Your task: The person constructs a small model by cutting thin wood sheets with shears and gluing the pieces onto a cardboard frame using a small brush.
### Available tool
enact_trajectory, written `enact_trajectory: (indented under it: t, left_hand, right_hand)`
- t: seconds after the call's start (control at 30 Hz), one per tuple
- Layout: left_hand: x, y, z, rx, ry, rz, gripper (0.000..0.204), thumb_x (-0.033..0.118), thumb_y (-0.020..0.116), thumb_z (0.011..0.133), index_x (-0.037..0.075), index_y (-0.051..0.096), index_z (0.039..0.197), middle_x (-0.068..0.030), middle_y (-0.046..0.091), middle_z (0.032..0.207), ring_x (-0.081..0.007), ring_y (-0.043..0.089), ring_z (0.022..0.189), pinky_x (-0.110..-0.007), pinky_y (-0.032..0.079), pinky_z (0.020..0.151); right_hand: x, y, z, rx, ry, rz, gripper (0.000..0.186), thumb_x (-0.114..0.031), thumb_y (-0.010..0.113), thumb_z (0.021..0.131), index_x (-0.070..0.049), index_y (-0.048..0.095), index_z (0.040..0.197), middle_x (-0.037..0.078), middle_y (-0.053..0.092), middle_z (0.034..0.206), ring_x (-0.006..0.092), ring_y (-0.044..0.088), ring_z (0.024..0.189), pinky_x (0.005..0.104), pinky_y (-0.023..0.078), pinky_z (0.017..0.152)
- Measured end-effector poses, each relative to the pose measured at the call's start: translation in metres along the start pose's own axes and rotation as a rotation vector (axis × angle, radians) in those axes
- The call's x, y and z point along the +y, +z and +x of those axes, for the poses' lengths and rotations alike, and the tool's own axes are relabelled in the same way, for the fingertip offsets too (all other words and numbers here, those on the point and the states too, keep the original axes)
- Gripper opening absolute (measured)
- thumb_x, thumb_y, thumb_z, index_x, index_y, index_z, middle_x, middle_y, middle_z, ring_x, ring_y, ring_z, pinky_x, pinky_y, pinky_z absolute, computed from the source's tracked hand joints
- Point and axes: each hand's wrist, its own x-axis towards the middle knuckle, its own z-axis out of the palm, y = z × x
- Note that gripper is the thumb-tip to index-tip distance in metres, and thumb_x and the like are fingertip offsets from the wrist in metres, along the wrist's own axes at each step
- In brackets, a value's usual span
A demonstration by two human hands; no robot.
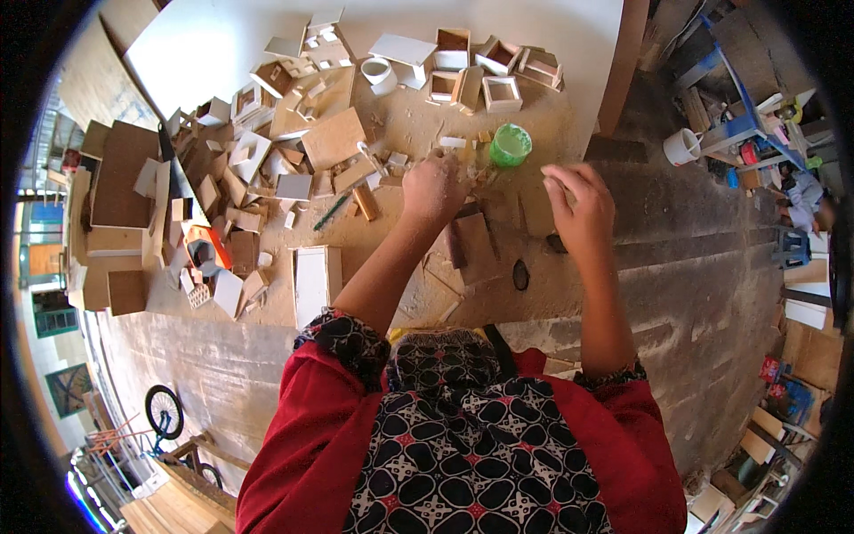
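My left hand (436, 189) is closed low over the workbench, with its knuckles up. Its curled fingers hide whatever they hold. Just beyond them lies a small white block (452, 142). To the right, my right hand (583, 206) is raised, loosely bent, with the thumb apart from the fingers and nothing visible in it. A bright green tub (511, 145) with pale smears round its rim stands between and beyond my hands. Below my left hand, a flat brown wooden board (478, 249) lies on the bench, partly behind my wrist.
Wooden offcuts and small boxes (502, 93) crowd the bench's left and far sides. A white cup (379, 76), an orange-handled handsaw (206, 247), a green stick (330, 213) and a white-faced box (313, 283) lie around. Another person (805, 200) is at far right.
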Motion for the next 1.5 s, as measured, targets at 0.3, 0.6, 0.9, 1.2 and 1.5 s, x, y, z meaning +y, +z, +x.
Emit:
enact_trajectory:
  t: [0.3,0.6,0.9,1.2,1.5]
  left_hand:
    - [-0.004,0.01,0.026,0.016,-0.096,0.047,0.027,0.029,0.06,0.076,0.004,0.07,0.08,-0.0172,0.067,0.082,-0.0352,0.066,0.078,-0.043,0.053,0.07]
    - [-0.012,-0.034,-0.029,-0.068,-0.1,-0.944,0.026,0.02,0.069,0.079,-0.003,0.068,0.093,-0.0085,0.068,0.076,-0.0124,0.062,0.067,-0.029,0.05,0.063]
    - [-0.003,-0.075,-0.154,0.011,-0.26,-0.806,0.015,0.011,0.068,0.083,-0.001,0.066,0.091,0.0023,0.061,0.07,-0.0041,0.054,0.062,-0.021,0.046,0.057]
    - [-0.054,-0.058,-0.265,0.191,-0.714,-1.311,0.017,0.008,0.065,0.086,-0.004,0.066,0.099,-0.0057,0.067,0.085,-0.01,0.062,0.074,-0.023,0.051,0.069]
    - [-0.07,-0.057,-0.286,0.62,-0.827,-1.335,0.016,0.004,0.065,0.085,-0.005,0.066,0.097,-0.0049,0.066,0.082,-0.01,0.062,0.072,-0.023,0.051,0.069]
  right_hand:
    - [0.002,0.028,0.042,-0.051,-0.019,0.017,0.014,-0.011,0.066,0.081,-0.006,0.069,0.094,0.01,0.061,0.085,0.0271,0.061,0.076,0.0359,0.048,0.069]
    - [-0.039,0.023,0.031,-0.134,0.056,0.452,0.019,-0.01,0.066,0.084,-0.004,0.067,0.101,0.012,0.065,0.085,0.0174,0.062,0.067,0.0297,0.049,0.056]
    - [-0.09,0.058,-0.016,-0.578,0.288,0.837,0.021,-0.012,0.067,0.086,0.003,0.066,0.101,0.005,0.067,0.076,0.006,0.06,0.066,0.0219,0.049,0.06]
    - [-0.139,0.114,-0.031,-0.933,0.196,0.858,0.019,-0.013,0.062,0.089,0.002,0.068,0.099,0.006,0.069,0.078,0.0083,0.062,0.063,0.0221,0.051,0.06]
    - [-0.177,0.168,-0.027,-0.842,0.044,0.757,0.015,-0.01,0.068,0.083,0.001,0.069,0.093,0.007,0.069,0.074,0.0091,0.062,0.062,0.0242,0.05,0.058]
